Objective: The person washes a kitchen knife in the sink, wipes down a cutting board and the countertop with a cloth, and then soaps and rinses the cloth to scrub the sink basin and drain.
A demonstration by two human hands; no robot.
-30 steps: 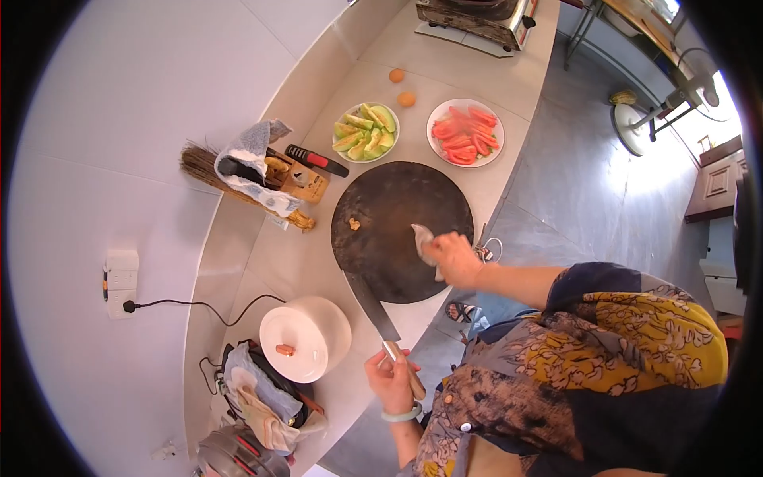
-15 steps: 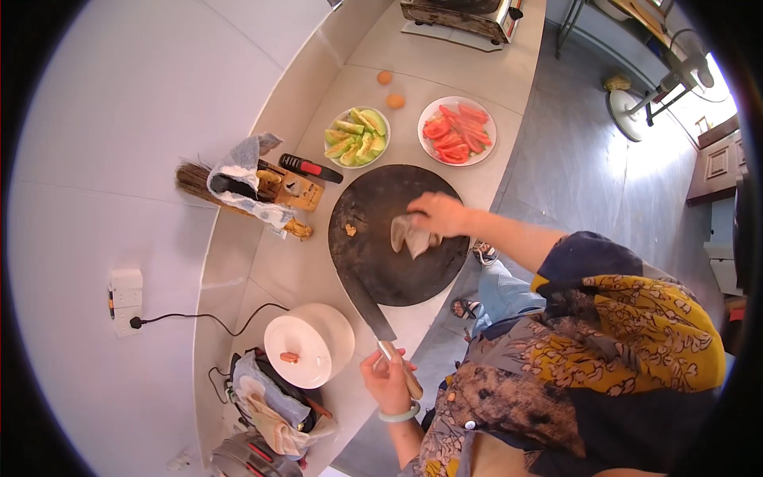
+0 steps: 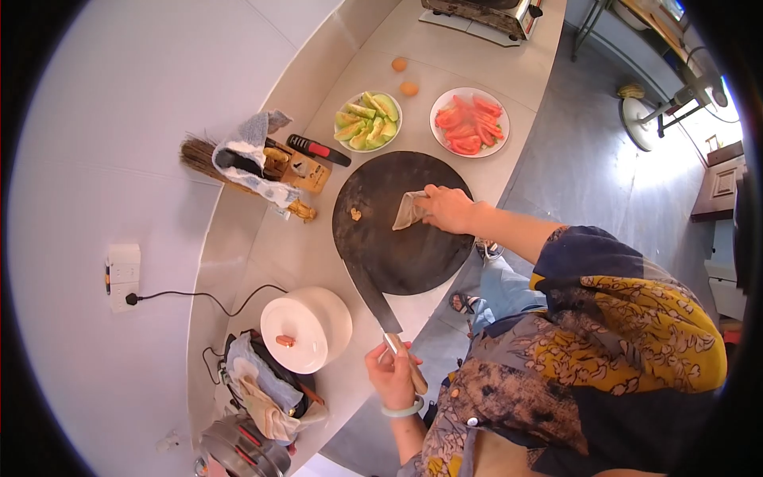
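My right hand [image 3: 445, 208] is closed on a thin greyish-beige cloth [image 3: 408, 211], pressed against a dark round board [image 3: 381, 250]. Near the left part of the board lies a small brown lump [image 3: 355, 214]. My left hand [image 3: 391, 374], with a pale bangle at its wrist, grips the light handle of a long knife [image 3: 367, 298]. The dark blade rests along the board's lower left edge. Beyond the board stand a plate of green melon-like wedges [image 3: 368, 123] and a plate of red tomato slices [image 3: 469, 121].
Two eggs [image 3: 404, 79] lie behind the plates, and a gas stove [image 3: 485, 20] stands at the far end. A knife holder [image 3: 306, 171] with a brush and cloth leans by the wall. A white lidded pot [image 3: 318, 326] sits near my left hand, beside a bag [image 3: 266, 381].
My right hand has shifted the cloth slightly over the board, and the cloth now hangs flatter from my fingers. My left hand keeps hold of the knife. The whole view has tilted slightly.
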